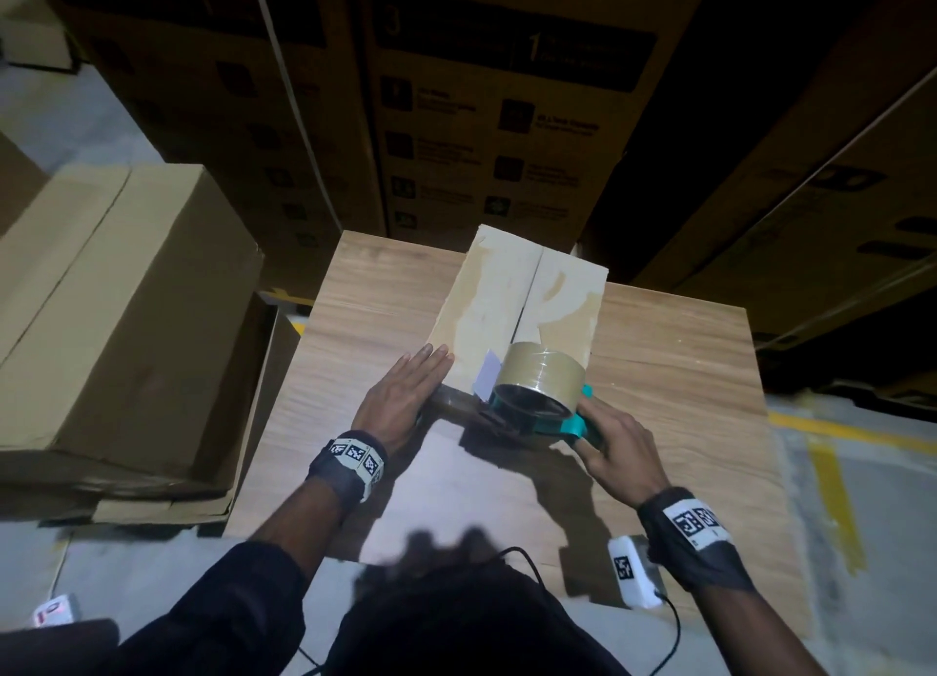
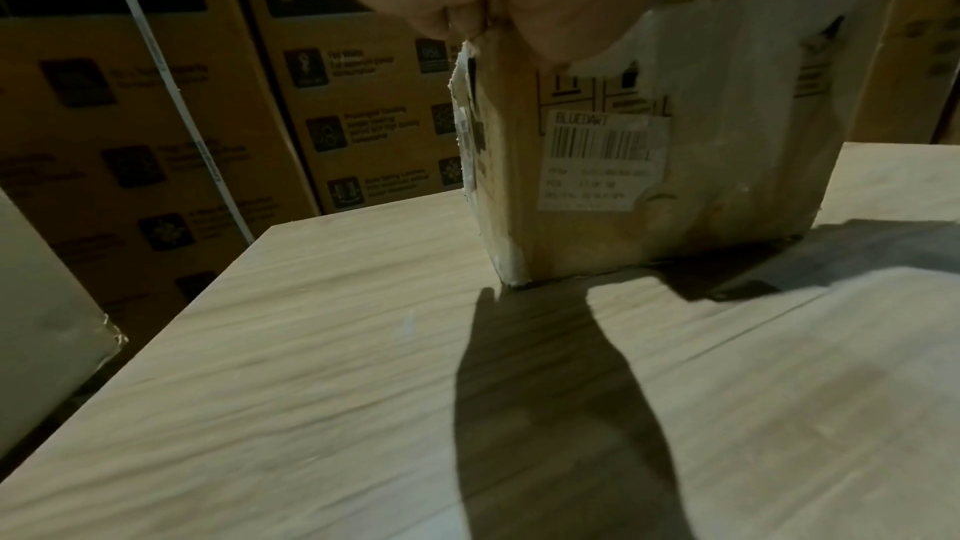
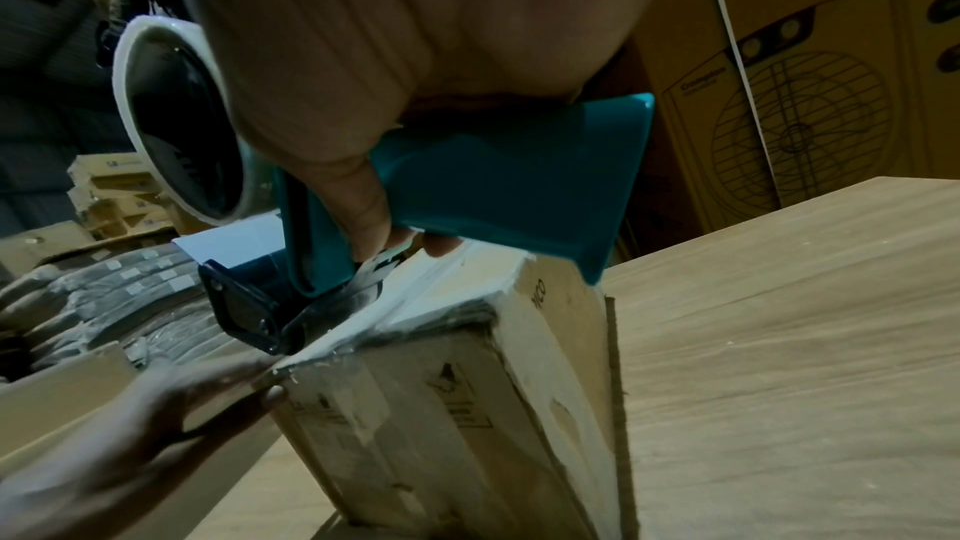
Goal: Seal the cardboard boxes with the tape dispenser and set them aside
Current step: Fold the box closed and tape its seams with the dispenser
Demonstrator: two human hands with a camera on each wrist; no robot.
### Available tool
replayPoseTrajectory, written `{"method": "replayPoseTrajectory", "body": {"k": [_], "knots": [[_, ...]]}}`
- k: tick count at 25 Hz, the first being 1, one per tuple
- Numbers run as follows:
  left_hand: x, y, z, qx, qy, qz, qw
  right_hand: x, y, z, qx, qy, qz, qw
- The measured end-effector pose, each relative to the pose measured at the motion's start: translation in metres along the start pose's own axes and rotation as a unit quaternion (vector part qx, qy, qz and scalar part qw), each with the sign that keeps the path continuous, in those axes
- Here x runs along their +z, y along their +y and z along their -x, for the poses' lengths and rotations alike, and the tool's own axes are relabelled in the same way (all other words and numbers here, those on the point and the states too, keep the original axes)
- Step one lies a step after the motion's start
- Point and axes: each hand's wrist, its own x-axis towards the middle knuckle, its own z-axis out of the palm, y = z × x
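Off the left edge of the pale wood-grain bench (image 1: 365, 310), a large plain brown carton (image 1: 116, 290) lies on flattened cardboard on the floor.

On the bench, toward its far edge and about midway across, stands the small worn tan cardboard box (image 1: 487, 295), its two top flaps closed along a centre seam. A white barcode label (image 2: 602, 161) is stuck on the side facing the person.

The left hand (image 1: 403, 396) lies flat with fingers straight and together, pressed against the box's near left corner to steady it.

Just right of it, the teal plastic tape dispenser (image 1: 537, 401), loaded with a roll of brown packing tape, sits at the near edge of the box top, over the seam. The right wrist view shows its dark front plate down at that near top edge.

The right hand (image 1: 616, 447) is curled around the dispenser's teal handle, fingers wrapped under it.

This looks like the start of a taping pass: the tape end is apparently being anchored at the near edge, and most of the seam beyond shows no fresh strip. The next move likely calls for running the dispenser away along the seam toward the bench's far edge while the left hand holds the box against sliding.

Tall printed brown cartons (image 1: 481, 107) are stacked behind the bench.
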Motion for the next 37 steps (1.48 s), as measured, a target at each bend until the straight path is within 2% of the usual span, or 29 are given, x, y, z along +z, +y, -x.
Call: {"method": "replayPoseTrajectory", "body": {"k": [4, 8, 13, 20, 28, 33, 37], "knots": [[0.0, -0.004, 0.0, -0.003, -0.019, 0.006, 1.0, -0.013, -0.007, 0.003, -0.007, -0.006, 0.0, 1.0], [0.002, -0.005, 0.0, 0.002, -0.009, -0.004, 1.0, -0.024, -0.005, 0.009, -0.006, -0.019, 0.015, 1.0], [0.004, -0.004, -0.001, -0.004, 0.001, -0.011, 1.0, -0.05, 0.024, 0.033, 0.014, -0.003, 0.027, 1.0], [-0.004, 0.004, 0.001, -0.005, -0.008, -0.01, 1.0, -0.022, 0.045, 0.037, 0.027, -0.015, 0.077, 0.997], [0.005, 0.012, 0.001, -0.015, 0.02, -0.038, 0.999, -0.021, 0.044, 0.035, 0.023, -0.022, 0.095, 0.995], [0.024, 0.048, -0.005, 0.012, 0.03, -0.029, 0.999, -0.022, 0.041, 0.036, 0.028, -0.016, 0.073, 0.997], [0.035, 0.082, -0.019, 0.056, 0.003, -0.009, 0.998, -0.021, 0.043, 0.037, 0.022, -0.018, 0.069, 0.997]]}}
